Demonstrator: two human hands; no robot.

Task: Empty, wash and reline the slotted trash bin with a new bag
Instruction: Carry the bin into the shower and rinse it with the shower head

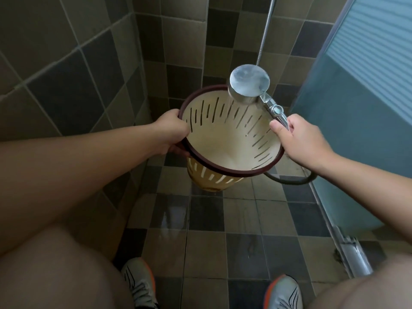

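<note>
A: Where is the bin?

B: The bin [225,139] hangs in the air between the two hands, above the floor [223,219], tilted so its open mouth faces up toward the camera. It is cream with slots all round its wall and a dark brown rim. No bag shows inside it.

A: And the hands relative to it?

B: The left hand [172,128] is at the rim's left edge. The right hand [298,141] is just beside the rim's right edge, apart from the bin itself.

A: How much room around it?

B: Tiled walls [89,63] meet in a corner behind and to the left. A frosted glass door [356,108] stands close on the right, with its metal track [347,248] running along the floor. The floor tiles look wet. Two shoes [138,284] stand at the bottom edge, well below the bin.

A: What do the hands hold?

B: The left hand's fingers are curled over the rim, thumb inside, gripping it. The right hand is wrapped round the handle of a shower head [249,86], whose round face hangs over the bin's far rim, with water streaming down into the bin. Its hose [289,180] loops under the right hand and another stretch rises up the wall.
</note>
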